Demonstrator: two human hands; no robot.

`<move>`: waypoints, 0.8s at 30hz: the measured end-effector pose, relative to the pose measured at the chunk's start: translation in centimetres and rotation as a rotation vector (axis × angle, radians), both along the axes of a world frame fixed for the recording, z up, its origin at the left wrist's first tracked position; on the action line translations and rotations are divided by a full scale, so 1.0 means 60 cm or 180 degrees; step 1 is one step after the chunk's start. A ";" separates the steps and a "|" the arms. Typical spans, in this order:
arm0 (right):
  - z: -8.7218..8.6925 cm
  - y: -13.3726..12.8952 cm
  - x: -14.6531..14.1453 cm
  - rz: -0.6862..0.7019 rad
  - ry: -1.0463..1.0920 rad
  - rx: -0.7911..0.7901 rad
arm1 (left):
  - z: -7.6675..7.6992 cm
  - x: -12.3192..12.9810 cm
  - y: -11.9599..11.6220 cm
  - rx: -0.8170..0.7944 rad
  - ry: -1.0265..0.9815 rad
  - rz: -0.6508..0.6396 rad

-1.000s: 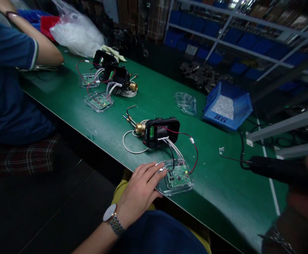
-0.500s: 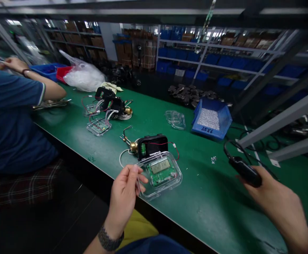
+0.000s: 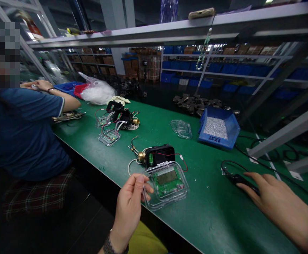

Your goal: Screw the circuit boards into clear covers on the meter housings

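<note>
My left hand (image 3: 134, 201) pinches the left edge of a clear plastic cover (image 3: 154, 201) with a green circuit board and display (image 3: 167, 176) inside. Just behind it, a black housing (image 3: 159, 155) with a brass fitting (image 3: 141, 157) lies on the table, a thin red wire running over it to a white plug. At the right, my right hand (image 3: 276, 201) is closed round a black corded tool (image 3: 245, 183), low over the table; the tool's front end is near a small cluster of screws (image 3: 224, 171).
On the green table (image 3: 207, 218) stand a blue bin (image 3: 217, 130) of small metal parts, clear covers (image 3: 181, 129) and more wired housings (image 3: 123, 116). A person in blue (image 3: 29, 123) sits at the left. A metal post (image 3: 289, 134) rises at the right; a shelf crosses above.
The view has tilted up, showing more shelf and the person. My right hand has lowered the black tool toward the table, close to the small screws. The display's digits no longer show.
</note>
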State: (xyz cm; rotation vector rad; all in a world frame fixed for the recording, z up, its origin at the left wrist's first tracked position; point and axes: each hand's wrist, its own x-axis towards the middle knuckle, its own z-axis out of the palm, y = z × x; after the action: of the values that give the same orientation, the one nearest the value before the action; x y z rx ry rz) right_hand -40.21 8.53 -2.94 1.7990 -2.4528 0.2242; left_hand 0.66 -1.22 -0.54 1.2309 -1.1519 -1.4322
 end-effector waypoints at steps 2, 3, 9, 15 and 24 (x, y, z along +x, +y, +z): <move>0.023 -0.051 0.044 0.0504 -0.0634 -0.0107 | -0.001 0.005 -0.003 0.0005 -0.0013 -0.0077; 0.031 -0.079 0.070 0.0645 -0.1071 -0.0055 | -0.002 0.009 -0.004 0.0011 -0.0024 -0.0131; 0.027 -0.243 0.201 0.1054 -0.4227 0.1099 | 0.001 0.066 -0.016 -0.0092 -0.0311 -0.0752; 0.011 -0.306 0.249 0.1379 -0.5057 0.1652 | -0.009 0.154 -0.055 -0.0478 -0.0856 -0.0690; -0.047 -0.330 0.392 0.1031 -0.5385 0.1045 | -0.060 0.264 -0.185 -0.0859 -0.1070 0.0433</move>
State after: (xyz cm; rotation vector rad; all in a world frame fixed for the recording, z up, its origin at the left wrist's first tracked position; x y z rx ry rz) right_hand -16.72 -11.29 -5.74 2.7112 -2.9046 2.2933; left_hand 16.48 -12.30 -4.15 1.3575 -1.4056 -0.9547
